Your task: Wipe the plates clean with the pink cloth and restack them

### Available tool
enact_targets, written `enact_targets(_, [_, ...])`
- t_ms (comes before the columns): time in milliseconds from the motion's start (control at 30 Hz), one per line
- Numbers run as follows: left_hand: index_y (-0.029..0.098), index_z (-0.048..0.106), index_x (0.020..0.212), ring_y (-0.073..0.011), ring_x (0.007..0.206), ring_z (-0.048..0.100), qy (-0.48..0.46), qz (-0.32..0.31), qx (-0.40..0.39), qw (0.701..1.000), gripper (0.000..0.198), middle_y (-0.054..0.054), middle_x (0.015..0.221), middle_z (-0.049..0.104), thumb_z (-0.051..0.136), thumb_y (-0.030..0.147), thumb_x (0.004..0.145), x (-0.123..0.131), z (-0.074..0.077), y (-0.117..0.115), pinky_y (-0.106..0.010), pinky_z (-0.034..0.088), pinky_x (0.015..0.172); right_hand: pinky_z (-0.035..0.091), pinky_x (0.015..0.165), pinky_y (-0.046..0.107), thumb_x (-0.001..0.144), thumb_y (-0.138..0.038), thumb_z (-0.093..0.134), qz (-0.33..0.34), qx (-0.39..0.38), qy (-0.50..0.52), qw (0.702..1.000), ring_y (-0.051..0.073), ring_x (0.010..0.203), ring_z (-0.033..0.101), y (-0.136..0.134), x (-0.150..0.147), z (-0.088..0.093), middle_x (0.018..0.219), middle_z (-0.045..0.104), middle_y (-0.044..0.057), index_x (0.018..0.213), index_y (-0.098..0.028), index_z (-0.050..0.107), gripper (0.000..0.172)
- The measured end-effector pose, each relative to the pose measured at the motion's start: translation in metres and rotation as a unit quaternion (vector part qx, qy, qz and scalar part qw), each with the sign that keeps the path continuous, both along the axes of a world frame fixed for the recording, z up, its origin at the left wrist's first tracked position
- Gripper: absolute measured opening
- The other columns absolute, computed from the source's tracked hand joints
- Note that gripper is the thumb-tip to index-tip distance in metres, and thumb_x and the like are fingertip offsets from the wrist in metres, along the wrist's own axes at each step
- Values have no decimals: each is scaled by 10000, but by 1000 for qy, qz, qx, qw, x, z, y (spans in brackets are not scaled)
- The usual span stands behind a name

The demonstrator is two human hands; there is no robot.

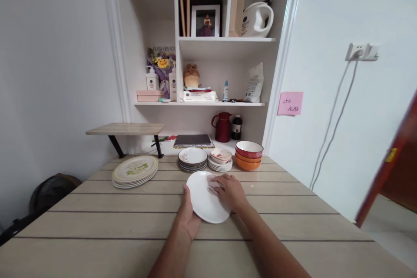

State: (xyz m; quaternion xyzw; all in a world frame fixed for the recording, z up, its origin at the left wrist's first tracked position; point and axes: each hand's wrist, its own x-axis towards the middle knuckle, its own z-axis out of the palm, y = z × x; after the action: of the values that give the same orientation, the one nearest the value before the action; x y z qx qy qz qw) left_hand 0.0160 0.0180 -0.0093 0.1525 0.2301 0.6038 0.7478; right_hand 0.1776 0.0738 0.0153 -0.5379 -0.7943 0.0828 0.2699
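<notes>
A plain white plate (205, 202) is held tilted above the wooden table, its upper face toward me. My left hand (189, 215) grips its left edge, thumb on the rim and the other fingers hidden beneath. Pressed against the right part of the plate is a crumpled pale cloth (213, 184), bunched under the closed fingers of my right hand (232, 191). Beyond the plate stand a stack of dark-rimmed plates (193, 158), small white dishes (220, 165) with a square patterned dish (221, 154) on top, and stacked red and orange bowls (248, 156).
Large green-patterned plates (135, 170) are stacked on the table (130, 221) at left, near a small raised shelf (125, 129) on black legs. At the back are a closed laptop (193, 140), a red jug (223, 127) and a dark bottle (236, 127). Cables hang down the right wall.
</notes>
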Motion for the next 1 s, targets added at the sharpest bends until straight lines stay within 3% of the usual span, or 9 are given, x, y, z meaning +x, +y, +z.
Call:
enact_targets(167, [156,492,1369,-305,1210,563,-2,0,-3,1000,691,-172,1221,659,448,613,852,-2,-4,1,-489,385,1059,372,717,260,709,-207,619,105,-89,-24,990,183,822,578,-21,18,3,926,666,22,967,-250,671,267])
enact_targets(300, [134,518,1345,-306,1213,561,-16,-16,18,1000,706,-183,1217,659,398,632,859,-4,-2,0,-487,377,1066,398,745,245,681,-182,625,225,-127,10,966,179,866,579,-34,3,8,941,653,-5,950,-266,675,287])
enact_targets(367, [126,533,1331,-306,1210,564,-22,-32,37,999,693,-186,1209,663,392,621,867,-4,1,-1,-482,381,1063,408,784,250,699,-182,625,242,-104,47,963,181,901,572,-34,-12,7,964,628,6,972,-267,683,292])
enact_targets(533, [143,535,1330,-302,1175,589,-7,-49,37,998,654,-179,1198,670,424,595,871,-1,8,-3,-478,400,1043,405,832,272,761,-203,612,148,-19,79,986,184,917,568,-15,-35,-1,982,592,24,1047,-287,681,307])
enact_targets(700, [174,524,1344,-287,1187,584,24,-30,15,999,617,-159,1221,663,444,568,876,3,9,-4,-465,391,1056,403,884,317,830,-265,585,71,38,81,993,208,961,572,6,-20,-2,1025,605,49,1136,-299,666,318])
enact_targets(867, [161,515,1352,-282,1220,558,27,-4,8,1000,613,-155,1248,647,476,544,875,4,5,-4,-445,391,1063,403,838,305,826,-271,572,11,-1,43,999,200,915,589,-1,4,-2,1006,611,44,1112,-293,664,301])
enact_targets(1000, [140,520,1345,-287,1227,551,15,5,12,1000,629,-167,1250,643,470,553,873,3,-1,-2,-444,385,1069,387,741,264,787,-249,579,63,-46,5,997,174,831,580,-17,8,-1,972,628,31,1039,-269,651,263])
